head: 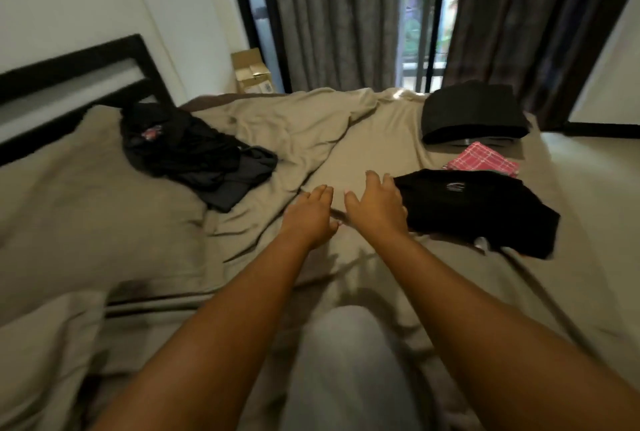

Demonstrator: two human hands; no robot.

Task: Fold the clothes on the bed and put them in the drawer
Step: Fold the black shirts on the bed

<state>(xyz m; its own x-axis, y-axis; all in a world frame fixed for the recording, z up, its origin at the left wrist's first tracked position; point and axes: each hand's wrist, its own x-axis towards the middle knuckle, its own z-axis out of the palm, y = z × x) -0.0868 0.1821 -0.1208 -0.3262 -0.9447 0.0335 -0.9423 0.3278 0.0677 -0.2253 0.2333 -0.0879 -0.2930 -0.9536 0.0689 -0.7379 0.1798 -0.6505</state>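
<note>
Wrinkles cross the soft tan bedcover [346, 140] where we lay both palms: left hand [310, 214] and right hand [375, 204] side by side, fingers straight and close together, holding nothing. The right touches a flat folded black garment [478, 212]. A crumpled dark heap [187, 150] lies by the pillow [86, 195]. We cannot tell what the open cardboard box [251, 72] holds.

matt cloth bedsheet [346, 140], black cloth garment [474, 209]

Two flat hands [308, 214], bed [104, 195], dark clothes [187, 150]
</note>
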